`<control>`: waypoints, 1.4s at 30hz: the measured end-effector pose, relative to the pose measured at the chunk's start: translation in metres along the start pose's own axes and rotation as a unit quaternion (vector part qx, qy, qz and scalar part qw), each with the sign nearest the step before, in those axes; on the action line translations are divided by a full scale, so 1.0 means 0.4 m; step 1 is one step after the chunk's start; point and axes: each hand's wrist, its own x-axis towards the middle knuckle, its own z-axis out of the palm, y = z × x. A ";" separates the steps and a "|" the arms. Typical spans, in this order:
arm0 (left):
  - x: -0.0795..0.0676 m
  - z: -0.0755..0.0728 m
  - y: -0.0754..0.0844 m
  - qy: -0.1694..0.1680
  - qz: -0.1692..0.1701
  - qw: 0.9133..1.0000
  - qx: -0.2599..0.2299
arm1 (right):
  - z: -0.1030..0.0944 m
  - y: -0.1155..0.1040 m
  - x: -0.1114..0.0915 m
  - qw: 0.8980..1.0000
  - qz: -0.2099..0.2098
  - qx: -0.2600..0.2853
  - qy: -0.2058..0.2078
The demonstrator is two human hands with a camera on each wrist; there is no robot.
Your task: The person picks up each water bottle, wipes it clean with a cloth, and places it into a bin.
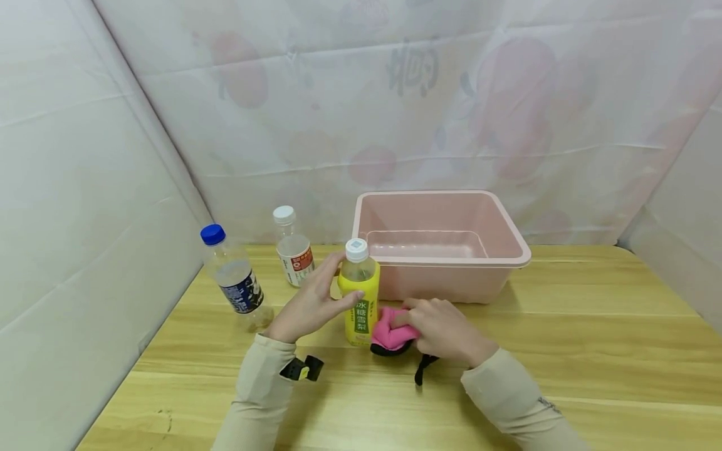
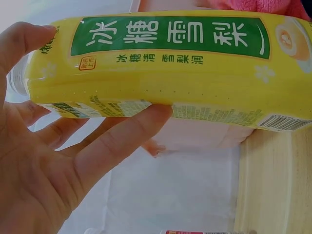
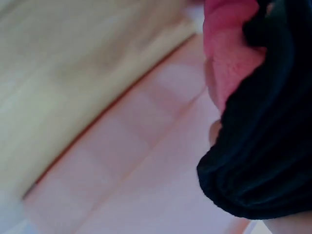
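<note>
My left hand holds a yellow-labelled drink bottle with a white cap, upright on the wooden table. In the left wrist view the thumb lies at the cap end of the label, and the fingers of the left hand spread along the bottle's other side. Close by on the right, my right hand grips a bunched pink fuzzy cloth with black edging, against the bottle's lower side. Black ribbed fabric covers much of the right wrist view; the fingertips there are mostly hidden.
A pink plastic bin stands behind the hands, to the right. To the left are a clear bottle with a blue cap and another with a white cap. A black strap hangs below the right hand. Pale curtains enclose the table.
</note>
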 end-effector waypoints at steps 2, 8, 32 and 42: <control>0.001 0.000 0.001 -0.001 0.000 1.000 0.000 | -0.010 0.004 -0.002 0.999 -0.005 0.010 0.039; 0.000 0.000 0.002 -0.002 -0.004 1.000 0.000 | -0.039 -0.001 0.004 0.977 -0.048 0.074 0.193; 0.000 0.006 0.010 -0.011 -0.020 1.000 -0.003 | -0.050 -0.032 0.027 0.892 -0.073 0.252 0.367; 0.000 0.006 0.010 -0.009 -0.002 1.000 -0.007 | -0.058 -0.013 0.013 0.911 -0.062 0.241 0.329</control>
